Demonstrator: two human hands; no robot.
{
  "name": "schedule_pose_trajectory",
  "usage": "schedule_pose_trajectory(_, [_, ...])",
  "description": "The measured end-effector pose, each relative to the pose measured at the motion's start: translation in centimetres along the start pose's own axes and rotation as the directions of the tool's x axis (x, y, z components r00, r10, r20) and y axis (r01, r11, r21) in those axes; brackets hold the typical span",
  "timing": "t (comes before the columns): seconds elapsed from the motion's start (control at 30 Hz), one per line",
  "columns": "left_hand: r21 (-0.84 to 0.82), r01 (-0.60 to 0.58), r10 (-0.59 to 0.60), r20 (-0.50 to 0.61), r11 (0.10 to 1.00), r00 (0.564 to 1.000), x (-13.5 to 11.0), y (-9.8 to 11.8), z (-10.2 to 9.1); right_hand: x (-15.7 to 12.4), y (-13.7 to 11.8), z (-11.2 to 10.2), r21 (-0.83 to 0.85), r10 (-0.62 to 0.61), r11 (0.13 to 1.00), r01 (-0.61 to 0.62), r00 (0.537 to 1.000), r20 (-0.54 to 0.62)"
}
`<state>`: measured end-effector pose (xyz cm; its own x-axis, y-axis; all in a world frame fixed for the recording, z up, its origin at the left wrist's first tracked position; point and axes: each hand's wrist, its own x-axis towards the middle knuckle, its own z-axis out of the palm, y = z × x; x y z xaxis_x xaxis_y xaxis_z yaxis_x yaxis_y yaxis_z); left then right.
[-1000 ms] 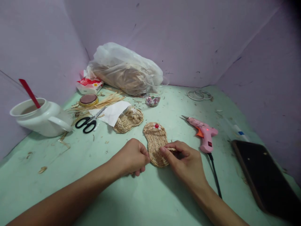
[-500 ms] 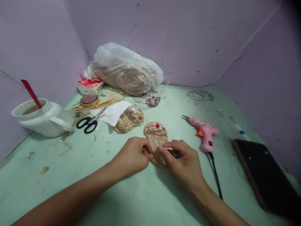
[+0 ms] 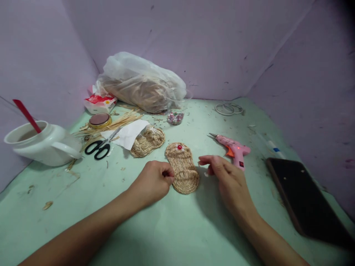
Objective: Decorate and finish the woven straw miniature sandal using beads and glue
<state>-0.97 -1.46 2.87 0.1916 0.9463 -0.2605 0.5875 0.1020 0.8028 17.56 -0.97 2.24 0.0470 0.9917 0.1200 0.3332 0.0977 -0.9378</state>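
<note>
Lilac walls (image 3: 205,48), green table (image 3: 161,232) (woven piece (image 3: 183,166) atop)

Scissors (image 3: 107,142) lie left of the nearer sole-shaped piece (image 3: 181,163), the glue gun (image 3: 233,145) right, the bag (image 3: 144,83) behind.

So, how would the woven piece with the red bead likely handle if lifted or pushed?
The woven piece is probably light, being flat, cord-like fibre. Its closely packed rows suggest it would flex slightly rather than flop. Lying flat, it would likely slide rather than roll.
</note>
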Motion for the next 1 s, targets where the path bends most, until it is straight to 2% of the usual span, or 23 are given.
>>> schedule_pose_trajectory(0.07, [0.002, 0.009, -0.009, 0.003, 1.0, 1.0, 0.0, -0.1, 0.0, 0.7, 0.4, -1.1, 0.018, 0.101, 0.995, -0.1, 0.993, -0.058])
schedule_pose_trajectory(0.1, [0.005, 0.013, -0.013, 0.002, 1.0, 1.0, 0.0, -0.1, 0.1, 1.0, 0.6, -1.5, 0.002, 0.143, 0.99, -0.143, 0.989, -0.044])
schedule_pose_trajectory(0.17, [0.01, 0.02, -0.02, -0.001, 1.0, 1.0, 0.0, 0.0, 0.1, 1.4, 1.0, -2.0, -0.074, 0.185, 0.981, -0.18, 0.98, 0.07])
schedule_pose_trajectory(0.27, [0.007, 0.037, -0.037, -0.004, 0.999, 0.999, -0.1, 0.1, 0.0, 1.3, 1.3, -2.1, -0.191, 0.146, 0.977, -0.091, 0.944, 0.297])
schedule_pose_trajectory(0.33, [0.0, 0.043, -0.043, -0.008, 0.999, 0.999, -0.1, 0.1, 0.0, 1.0, 1.4, -1.8, -0.243, 0.11, 0.97, -0.02, 0.926, 0.362])
schedule_pose_trajectory(0.57, [0.004, 0.043, -0.043, -0.037, 0.999, 0.998, 0.1, 0.0, 0.2, 0.6, 1.2, -1.0, -0.356, 0.104, 0.934, 0.03, 0.93, 0.351])
schedule_pose_trajectory(0.8, [0.01, 0.03, -0.029, -0.054, 1.0, 0.998, 0.0, 0.0, 0.3, 0.6, 1.0, -1.2, -0.373, 0.109, 0.927, 0.039, 0.923, 0.368])
schedule_pose_trajectory(0.9, [0.007, 0.025, -0.024, -0.055, 1.0, 0.998, -0.1, 0.1, 0.3, 0.5, 0.8, -1.2, -0.326, 0.032, 0.942, 0.079, 0.947, 0.32])
schedule_pose_trajectory(1.0, [-0.005, 0.013, -0.013, -0.045, 1.0, 0.999, -0.1, 0.1, 0.3, 0.3, 0.2, -0.7, -0.198, -0.083, 0.97, 0.141, 0.958, 0.274])
